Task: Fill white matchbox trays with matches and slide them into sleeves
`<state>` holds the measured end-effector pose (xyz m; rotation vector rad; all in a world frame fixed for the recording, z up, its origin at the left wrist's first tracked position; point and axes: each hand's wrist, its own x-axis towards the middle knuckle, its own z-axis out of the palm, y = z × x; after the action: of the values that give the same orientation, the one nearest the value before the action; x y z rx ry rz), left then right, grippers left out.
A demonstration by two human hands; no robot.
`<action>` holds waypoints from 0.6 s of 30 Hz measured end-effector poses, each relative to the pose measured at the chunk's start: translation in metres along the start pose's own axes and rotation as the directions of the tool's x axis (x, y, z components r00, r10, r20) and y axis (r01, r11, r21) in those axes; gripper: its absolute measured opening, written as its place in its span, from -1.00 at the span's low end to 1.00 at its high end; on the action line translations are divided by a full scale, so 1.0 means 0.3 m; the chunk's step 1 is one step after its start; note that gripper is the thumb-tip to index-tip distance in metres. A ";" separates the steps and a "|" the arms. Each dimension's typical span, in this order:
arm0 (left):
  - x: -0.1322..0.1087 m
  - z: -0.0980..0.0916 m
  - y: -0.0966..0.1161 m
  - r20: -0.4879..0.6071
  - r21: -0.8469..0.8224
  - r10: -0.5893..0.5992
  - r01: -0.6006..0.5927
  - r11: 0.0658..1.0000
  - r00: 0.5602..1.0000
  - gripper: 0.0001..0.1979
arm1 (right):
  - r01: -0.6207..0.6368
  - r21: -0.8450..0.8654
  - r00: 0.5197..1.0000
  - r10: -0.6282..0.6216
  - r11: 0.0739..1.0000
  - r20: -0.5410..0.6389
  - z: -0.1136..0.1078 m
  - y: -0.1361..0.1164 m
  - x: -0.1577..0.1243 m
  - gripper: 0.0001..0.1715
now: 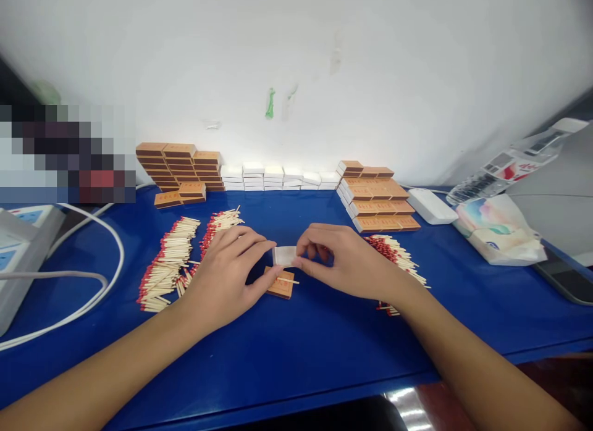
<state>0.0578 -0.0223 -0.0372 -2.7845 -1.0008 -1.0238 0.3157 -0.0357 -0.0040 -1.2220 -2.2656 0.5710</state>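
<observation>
A small white matchbox tray (285,256) is held level between both hands, above the middle of the blue table. My left hand (231,264) pinches its left end between thumb and fingers. At the opposite end, my right hand (336,258) grips it the same way. Just below the tray lies an orange-brown matchbox cover (279,288), partly hidden by my left thumb, with a single match (290,281) across its top. Red-tipped matches (176,252) lie in heaps beside my left hand, and another heap of matches (407,261) is partly behind my right wrist.
Along the wall stand stacked brown matchboxes (180,165), white trays (282,176) and more brown boxes (377,199). A white box (433,206), tissue pack (500,230), plastic bottle (514,165) and phone (569,273) sit right. A power strip (23,258) with white cables lies left.
</observation>
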 end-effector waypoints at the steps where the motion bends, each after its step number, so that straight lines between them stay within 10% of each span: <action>1: 0.001 0.000 -0.001 0.004 -0.001 0.000 0.000 1.000 1.000 -0.80 | -0.015 0.020 0.999 0.014 1.000 0.029 0.000 -0.009 -0.004 -0.88; 11: 0.005 -0.011 -0.015 -0.020 0.073 0.077 -0.075 0.995 0.997 -0.80 | -0.066 0.064 0.953 0.043 0.996 0.300 -0.009 -0.016 -0.012 -0.84; 18: 0.009 -0.032 -0.013 -0.082 0.102 0.172 -0.163 0.981 0.982 -0.78 | -0.033 0.066 0.989 0.023 0.997 0.149 -0.030 0.008 -0.011 -0.76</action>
<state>0.0517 -0.0198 -0.0289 -2.6654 -0.7680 -1.0400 0.3243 -0.0361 0.0010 -1.2156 -2.3326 0.7674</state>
